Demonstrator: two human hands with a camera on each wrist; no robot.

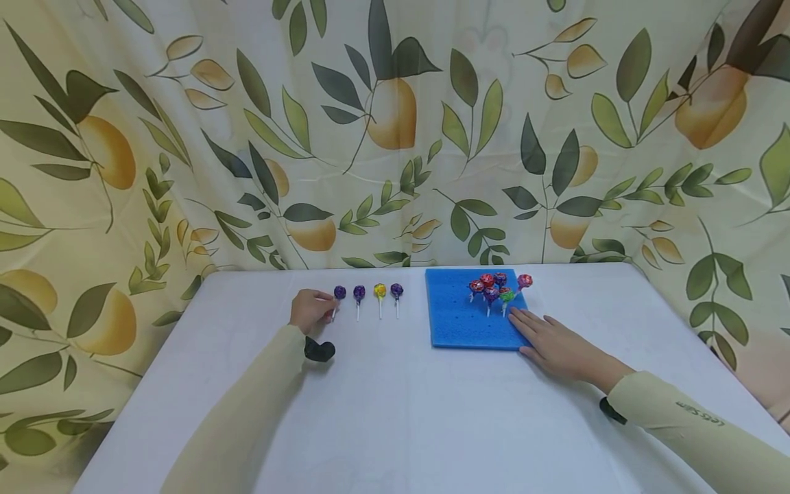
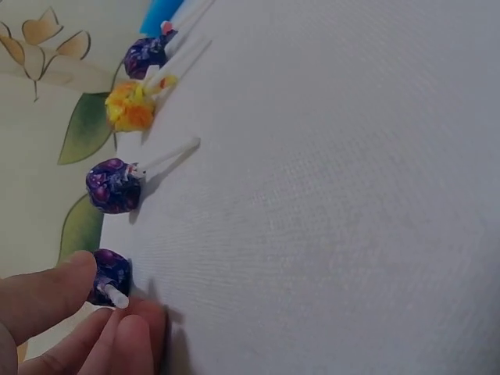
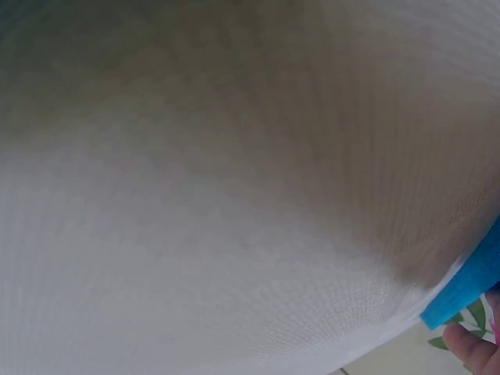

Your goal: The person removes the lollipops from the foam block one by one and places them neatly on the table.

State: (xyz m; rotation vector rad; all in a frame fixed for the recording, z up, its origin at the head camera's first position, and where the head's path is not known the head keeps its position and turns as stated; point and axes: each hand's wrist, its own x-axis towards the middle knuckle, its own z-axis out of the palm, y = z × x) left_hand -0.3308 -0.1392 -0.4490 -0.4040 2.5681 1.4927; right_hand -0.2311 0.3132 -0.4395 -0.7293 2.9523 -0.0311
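Observation:
My left hand (image 1: 311, 310) pinches a purple-wrapped lollipop (image 1: 339, 293) at the left end of a row on the table. In the left wrist view, the thumb touches that lollipop's wrapped head (image 2: 113, 272) and the other fingers are below, by its white stick. Two purple lollipops (image 1: 359, 293) (image 1: 397, 291) and a yellow one (image 1: 379, 291) lie to its right. My right hand (image 1: 552, 343) rests with straight fingers on the right edge of a blue foam board (image 1: 459, 329). Several lollipops (image 1: 490, 293) in red, purple and green wrappers stand in the board, sticks down.
A white cloth (image 1: 382, 412) covers the table. Behind its far edge hangs a curtain (image 1: 395, 192) printed with fruit and leaves. Small holes dot the left part of the board. Each wrist carries a black band.

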